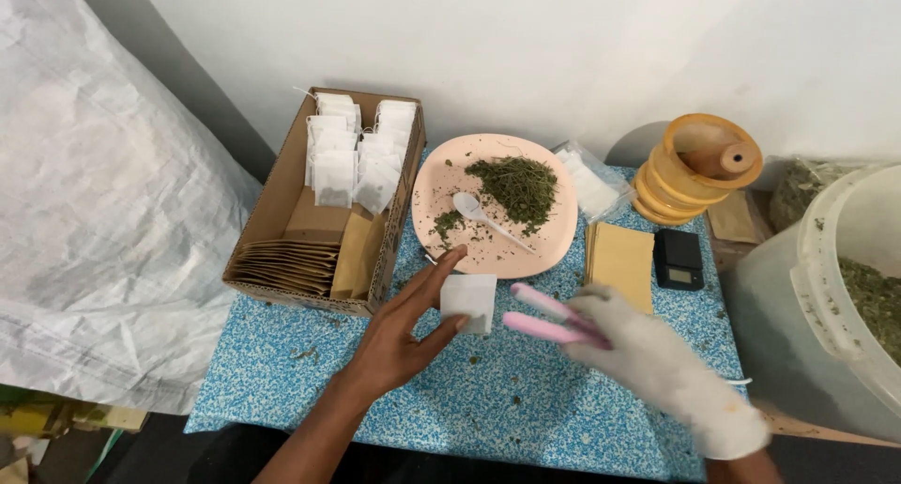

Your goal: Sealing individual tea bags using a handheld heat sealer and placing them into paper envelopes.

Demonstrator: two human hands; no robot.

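The left hand (399, 338) is bare and holds a small white tea bag (468, 299) above the table (282, 371). The thumb is at the bottom edge of the bag and the fingers are spread behind it, so the hand is closed on the bag only lightly. The right hand (657, 362) wears a white glove and looks blurred. It is closed around pink tweezers (549, 317), whose two arms point to the left, toward the tea bag. The tips of the tweezers are just beside the right edge of the bag; I cannot tell if they touch it.

The table has a blue speckled cover. Behind the hands, a pink plate (554, 245) lies on it, with a pile of dried green herbs (516, 185) and a white plastic spoon (483, 216) on top. To the left of the plate stands a cardboard box (272, 198). In its far part there are rows of white tea bags (357, 155) standing upright, and in its near part there is a stack of brown paper envelopes (291, 259). To the right of the plate lies another flat brown envelope (619, 259), and next to it a small black pocket scale (678, 259). Farther back is a yellow round spool (694, 169). At the right edge a big pale bucket (826, 296) holds more dried herbs. A white woven sack (103, 212) fills the left side.
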